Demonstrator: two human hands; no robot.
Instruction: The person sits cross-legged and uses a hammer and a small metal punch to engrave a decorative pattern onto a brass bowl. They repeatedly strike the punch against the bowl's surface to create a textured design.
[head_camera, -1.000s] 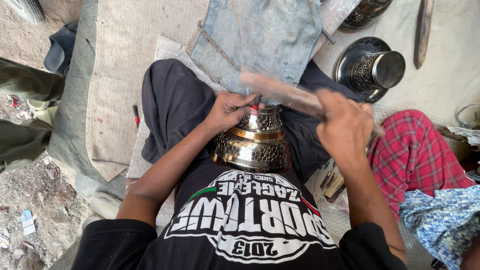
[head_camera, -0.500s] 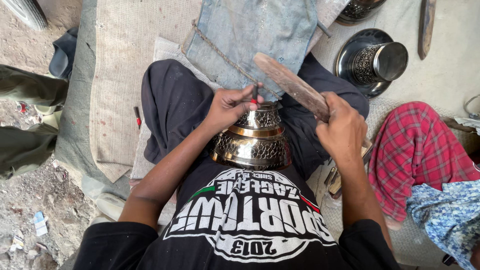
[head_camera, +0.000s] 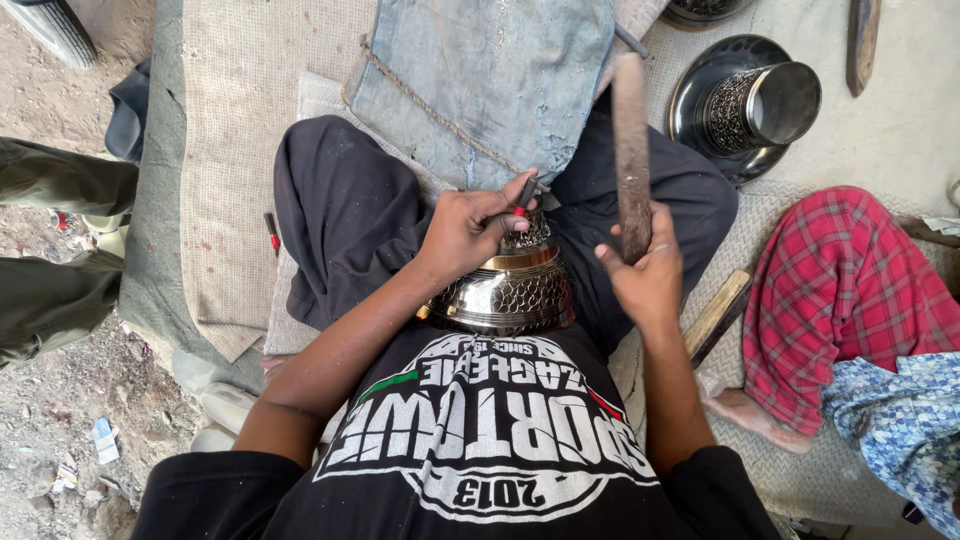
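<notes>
Two hands busy over a polished, pierced brass vessel (head_camera: 505, 290) wedged in the lap: left hand (head_camera: 470, 228) pinching a slim dark chisel (head_camera: 527, 192) against its top, right hand (head_camera: 640, 275) closed around a raised wooden mallet stick (head_camera: 631, 150). Chasing step seemingly underway; next, likely a square strike on the chisel head.

Probably an open-air metalcraft workshop on the ground: woven mats (head_camera: 250, 150) over dirt, an engraved metal vessel (head_camera: 510, 290) in the lap, a finished cup on a tray (head_camera: 700, 90) nearby.
</notes>
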